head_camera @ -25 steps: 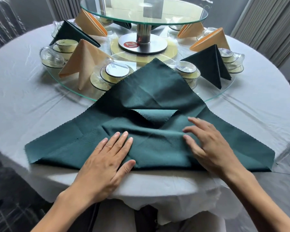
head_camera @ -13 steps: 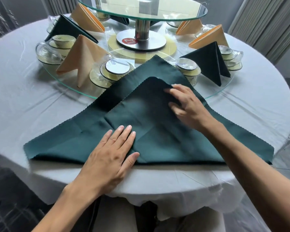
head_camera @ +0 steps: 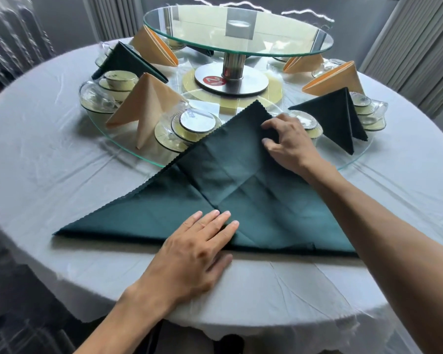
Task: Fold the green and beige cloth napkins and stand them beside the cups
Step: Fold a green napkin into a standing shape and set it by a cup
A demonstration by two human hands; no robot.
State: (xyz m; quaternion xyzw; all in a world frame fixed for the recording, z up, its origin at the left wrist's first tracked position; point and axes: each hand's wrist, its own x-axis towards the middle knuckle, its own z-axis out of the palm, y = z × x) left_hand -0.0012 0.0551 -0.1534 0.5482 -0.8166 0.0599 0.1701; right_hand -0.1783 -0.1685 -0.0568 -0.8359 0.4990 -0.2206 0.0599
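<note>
On the round white-clothed desk (head_camera: 49,175) your right hand (head_camera: 289,144) now pinches the corner it carried up to the apex of the dark green cloth napkin (head_camera: 215,195); your left hand (head_camera: 197,246) presses flat, fingers together. 1 triangle fold is nearly done.

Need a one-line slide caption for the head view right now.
Left hand presses flat on the green napkin while right hand pinches its far corner near the glass turntable.

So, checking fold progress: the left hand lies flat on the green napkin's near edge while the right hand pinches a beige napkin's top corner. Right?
Not quite. The head view shows the right hand pinching the top corner of the same green napkin; the left hand does lie flat on its near edge.
</note>
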